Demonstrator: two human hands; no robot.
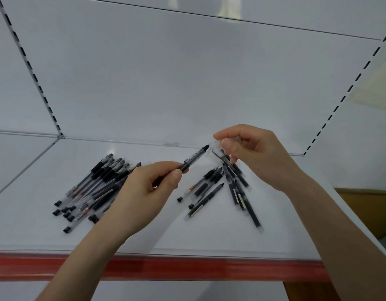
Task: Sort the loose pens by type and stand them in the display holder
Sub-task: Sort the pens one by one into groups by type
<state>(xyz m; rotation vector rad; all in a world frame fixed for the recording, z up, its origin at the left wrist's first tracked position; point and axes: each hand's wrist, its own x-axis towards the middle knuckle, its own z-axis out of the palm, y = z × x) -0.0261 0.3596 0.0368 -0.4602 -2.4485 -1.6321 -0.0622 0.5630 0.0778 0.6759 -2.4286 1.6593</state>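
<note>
Holding a pen (194,158) and a clear cap (218,148) just apart above a white shelf (144,240).
Looking past the red strip (187,268) on the shelf's front edge; seeing a big pile of pens (94,187) lying at left and a smaller bunch (226,192) fanned at right; pinching the pen's dark barrel in the left hand (148,192), bare tip pointing up and right; pinching the cap between thumb and curled fingers of the right hand (252,155), just beside that tip; facing a plain back panel (166,83).

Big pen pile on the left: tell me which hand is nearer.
Left. The left hand overlaps the right edge of the big pen pile; the right hand is farther right, pinching a clear cap.
</note>
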